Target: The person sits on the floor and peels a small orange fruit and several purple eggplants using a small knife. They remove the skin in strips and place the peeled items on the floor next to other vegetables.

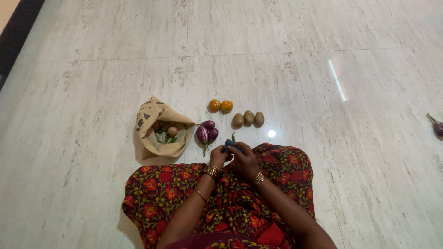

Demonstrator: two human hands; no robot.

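Both my hands meet just above my lap, over the red-flowered cloth (pixel 277 166). My left hand (pixel 218 157) and my right hand (pixel 244 160) together grip a small dark blue-purple thing with a green stem (pixel 230 143), probably an eggplant. Right beside my left hand, three small purple eggplants (pixel 206 132) lie on the floor. Farther out are two orange tomatoes (pixel 220 106) and three brown potatoes (pixel 248 119) in a row.
An open tan paper bag (pixel 150 121) with vegetables inside lies to the left of the eggplants. One more purple eggplant (pixel 437 127) lies at the far right edge. The floor is pale glossy marble tile (pixel 323 69).
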